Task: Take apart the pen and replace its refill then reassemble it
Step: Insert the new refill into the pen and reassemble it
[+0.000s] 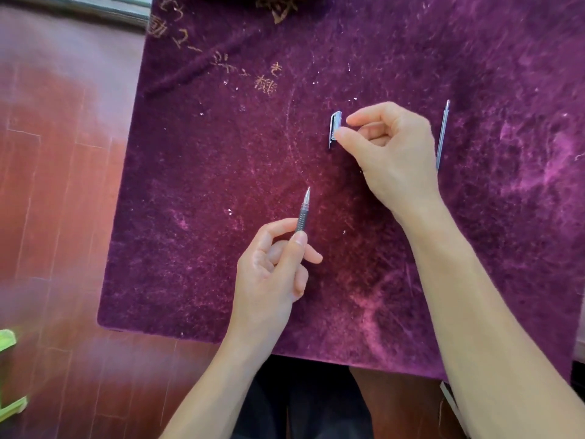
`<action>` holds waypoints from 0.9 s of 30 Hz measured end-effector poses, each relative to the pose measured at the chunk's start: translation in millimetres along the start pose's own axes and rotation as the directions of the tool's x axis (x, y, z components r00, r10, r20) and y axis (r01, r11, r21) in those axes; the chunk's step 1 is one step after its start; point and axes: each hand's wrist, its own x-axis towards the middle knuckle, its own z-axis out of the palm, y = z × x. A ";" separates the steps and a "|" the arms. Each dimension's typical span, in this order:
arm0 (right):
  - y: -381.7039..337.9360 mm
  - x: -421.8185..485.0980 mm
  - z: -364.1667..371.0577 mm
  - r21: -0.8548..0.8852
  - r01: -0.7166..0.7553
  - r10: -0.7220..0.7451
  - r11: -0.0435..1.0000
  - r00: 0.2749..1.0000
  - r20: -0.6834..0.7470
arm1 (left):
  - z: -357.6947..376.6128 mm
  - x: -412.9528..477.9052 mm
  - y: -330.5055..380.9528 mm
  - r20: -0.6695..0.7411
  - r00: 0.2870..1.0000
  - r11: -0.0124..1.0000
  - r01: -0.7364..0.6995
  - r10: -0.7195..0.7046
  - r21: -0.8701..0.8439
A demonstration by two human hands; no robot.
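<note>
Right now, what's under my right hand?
The right hand pinches the cap over the cloth. Part of the cap and the cloth beneath the palm are hidden.

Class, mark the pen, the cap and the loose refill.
pen (302,218): head view, textured grip.
cap (336,122): head view, upper body.
refill (442,136): head view, mid-shaft.

Your work surface: purple velvet cloth (221,160), lint-flecked, gold embroidery (265,84) toward upper centre of frame; pen cap (335,129) on it right of centre; slim refill (442,136) lying farther right, near-vertical.
</note>
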 end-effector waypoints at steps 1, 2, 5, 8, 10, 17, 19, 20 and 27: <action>-1.7 4.2 3.4 -0.024 0.019 -0.019 1.000 1.000 -0.010 | -1.5 1.1 0.0 -0.001 1.000 1.000 -0.001 0.001 -0.010; -3.7 7.9 6.4 -0.049 0.034 -0.035 0.998 0.999 -0.021 | -2.8 2.2 -0.1 -0.001 1.000 1.000 -0.005 0.005 -0.019; -9.2 15.1 12.7 -0.120 0.053 -0.058 0.991 0.997 -0.042 | -6.3 4.3 -0.8 -0.008 1.000 0.999 -0.017 0.017 -0.035; -11.5 19.3 16.6 -0.153 0.030 -0.035 0.988 0.999 -0.033 | -9.8 5.5 -2.7 -0.011 1.000 0.999 -0.022 0.022 -0.035; -11.1 20.2 17.9 -0.167 0.009 -0.014 0.986 1.000 -0.028 | -11.8 5.9 -3.8 -0.013 1.000 0.999 -0.024 0.024 -0.038; -15.2 26.7 11.9 -0.202 -0.052 0.056 0.978 0.998 0.013 | -13.3 6.0 -5.1 -0.024 0.999 0.999 -0.026 0.025 -0.021; -16.6 25.8 7.4 -0.208 -0.067 0.076 0.976 0.997 0.034 | -10.3 4.8 -4.1 -0.022 1.000 0.999 -0.023 0.023 -0.023; -16.3 23.6 4.0 -0.195 -0.079 0.087 0.978 0.996 0.037 | -8.2 4.0 -3.4 -0.017 1.000 0.999 -0.022 0.022 -0.026; 4.9 -26.6 -31.4 0.346 -0.276 0.222 0.897 0.957 0.187 | 12.1 -3.7 -3.4 0.035 0.999 0.999 -0.032 0.031 0.039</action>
